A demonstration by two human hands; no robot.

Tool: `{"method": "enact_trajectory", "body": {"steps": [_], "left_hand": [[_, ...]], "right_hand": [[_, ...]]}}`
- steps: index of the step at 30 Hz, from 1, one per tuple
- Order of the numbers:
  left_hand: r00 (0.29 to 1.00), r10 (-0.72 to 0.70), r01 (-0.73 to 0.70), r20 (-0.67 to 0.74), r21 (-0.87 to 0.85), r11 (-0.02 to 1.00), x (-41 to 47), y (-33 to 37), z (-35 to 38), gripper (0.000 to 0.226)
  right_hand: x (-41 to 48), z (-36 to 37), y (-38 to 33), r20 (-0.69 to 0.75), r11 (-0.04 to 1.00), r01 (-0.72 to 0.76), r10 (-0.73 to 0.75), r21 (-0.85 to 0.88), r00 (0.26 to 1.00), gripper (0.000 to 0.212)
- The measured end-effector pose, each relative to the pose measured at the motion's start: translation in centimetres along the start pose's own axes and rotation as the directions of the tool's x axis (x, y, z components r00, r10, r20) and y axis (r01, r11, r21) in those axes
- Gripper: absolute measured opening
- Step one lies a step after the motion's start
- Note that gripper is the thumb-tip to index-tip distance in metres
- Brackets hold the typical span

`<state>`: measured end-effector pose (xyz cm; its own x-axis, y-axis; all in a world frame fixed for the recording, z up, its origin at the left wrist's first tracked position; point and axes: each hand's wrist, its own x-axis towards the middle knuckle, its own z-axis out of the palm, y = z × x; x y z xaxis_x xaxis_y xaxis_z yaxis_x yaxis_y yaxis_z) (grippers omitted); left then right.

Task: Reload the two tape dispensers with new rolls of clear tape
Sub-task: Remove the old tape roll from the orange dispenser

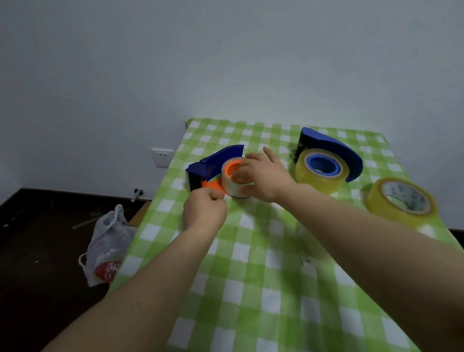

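A blue tape dispenser (210,163) with an orange hub lies on the green checked tablecloth (261,284), a nearly used clear roll (233,185) on its hub. My right hand (264,173) rests on top of that roll, fingers spread over the hub. My left hand (204,208) sits just in front, fingers curled, pinching at the roll's front edge; what it pinches is too small to tell. A second blue dispenser (331,151) to the right carries a full yellowish roll (318,174). A loose yellowish roll (402,202) lies at the right edge.
A white plastic bag (105,244) sits on the dark floor left of the table. A wall socket (162,156) and a door stop (136,194) are beyond it. The wall runs close behind the table's far edge.
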<state>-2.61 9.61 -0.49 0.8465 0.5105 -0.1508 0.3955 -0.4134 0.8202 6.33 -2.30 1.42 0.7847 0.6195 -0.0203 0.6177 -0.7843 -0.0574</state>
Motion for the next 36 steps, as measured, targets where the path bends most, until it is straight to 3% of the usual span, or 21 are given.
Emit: {"method": "enact_trajectory", "body": {"steps": [7, 13, 17, 19, 21, 23, 25, 27, 28, 31, 34, 36], "left_hand": [[0.999, -0.039, 0.039, 0.008, -0.025, 0.999, 0.9, -1.4, -0.3, 0.026], [0.999, -0.046, 0.046, 0.016, -0.053, 0.998, 0.9, -1.8, -0.9, 0.026], [0.997, -0.075, 0.075, 0.010, -0.189, 0.979, -0.2, -1.4, -1.5, 0.024], [0.992, -0.119, 0.125, 0.038, -0.351, 0.928, -1.1, -0.8, -1.8, 0.015], [0.975, -0.180, 0.220, 0.126, -0.537, 0.814, -2.4, 0.2, -2.3, 0.008], [0.945, -0.195, 0.322, 0.261, -0.650, 0.688, -3.8, 0.9, -2.7, 0.016], [0.924, -0.159, 0.366, 0.347, -0.690, 0.625, -5.2, 1.1, -2.8, 0.030], [0.923, -0.106, 0.355, 0.370, -0.712, 0.605, -6.8, 1.0, -2.8, 0.046], [0.929, -0.078, 0.333, 0.363, -0.722, 0.607, -7.7, 1.0, -2.9, 0.053], [0.951, -0.004, 0.240, 0.309, -0.731, 0.639, -10.3, 0.9, -3.6, 0.054], [0.957, 0.138, 0.117, 0.257, -0.772, 0.625, -12.4, 0.9, -4.7, 0.054], [0.947, 0.211, 0.066, 0.242, -0.788, 0.612, -13.1, 0.8, -5.1, 0.061]], "right_hand": [[1.6, 1.0, -1.6, 0.083, 0.991, -0.071, 0.081, -0.113, 0.993, 0.029], [1.9, 1.8, -1.4, -0.038, 0.998, -0.065, 0.064, -0.025, 0.997, 0.016], [0.7, -0.1, -2.3, -0.066, 0.996, -0.071, 0.075, 0.052, 0.995, 0.008], [-0.6, -1.2, -2.9, -0.094, 0.995, -0.068, 0.074, 0.069, 0.993, 0.010], [-2.3, -2.2, -3.7, -0.128, 0.992, -0.066, 0.080, 0.110, 0.989, 0.013], [-4.4, -2.9, -4.7, -0.127, 0.984, -0.079, 0.100, 0.162, 0.987, 0.026], [-6.6, -3.3, -5.8, -0.122, 0.969, -0.088, 0.119, 0.232, 0.985, 0.034], [-8.8, -3.5, -6.7, -0.140, 0.947, -0.078, 0.127, 0.313, 0.982, 0.020], [-9.8, -3.4, -7.0, -0.142, 0.929, -0.073, 0.132, 0.362, 0.981, 0.012], [-12.5, -2.7, -8.2, -0.107, 0.819, -0.082, 0.172, 0.568, 0.979, 0.022], [-15.3, -2.8, -9.0, -0.074, 0.564, -0.069, 0.227, 0.823, 0.971, 0.034], [-17.0, -3.3, -9.2, -0.040, 0.412, -0.055, 0.217, 0.910, 0.975, 0.020]]}}
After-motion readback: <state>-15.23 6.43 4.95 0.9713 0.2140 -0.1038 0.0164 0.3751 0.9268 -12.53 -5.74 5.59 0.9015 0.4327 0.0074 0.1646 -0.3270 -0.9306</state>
